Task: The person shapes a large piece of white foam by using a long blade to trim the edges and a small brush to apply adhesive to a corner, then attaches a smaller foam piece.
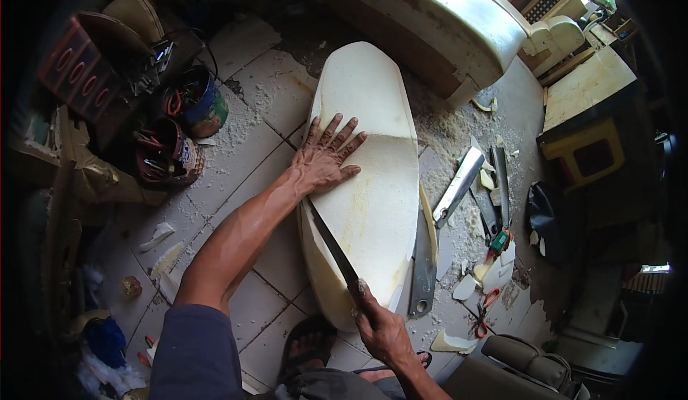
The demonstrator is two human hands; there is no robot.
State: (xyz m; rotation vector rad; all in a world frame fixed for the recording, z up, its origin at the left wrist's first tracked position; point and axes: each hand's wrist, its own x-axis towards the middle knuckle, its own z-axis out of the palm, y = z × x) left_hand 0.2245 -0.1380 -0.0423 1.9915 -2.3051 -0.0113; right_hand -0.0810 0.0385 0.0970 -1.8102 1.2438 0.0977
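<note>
The left hand (325, 160) lies spread on the foam block (373, 217). The right hand (385, 334) clamps the dark blade (334, 245).

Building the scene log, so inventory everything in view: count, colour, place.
long foam piece: 1, cream, centre
long blade: 1, dark, along the foam's lower left
loose metal blades: at least 3, silver to grey, right of the foam
scissors: 1, red handles, floor at right
foam scraps: many, pale, floor both sides
buckets: 2, blue-green and dark red, left
perforated case: 1, red, upper left
large padded form: 1, cream, top
floor: 1, pale tiles, underneath
Dim edges: unreadable
left hand: 1, brown, spread flat on the foam
right hand: 1, brown, gripping the long blade
</note>
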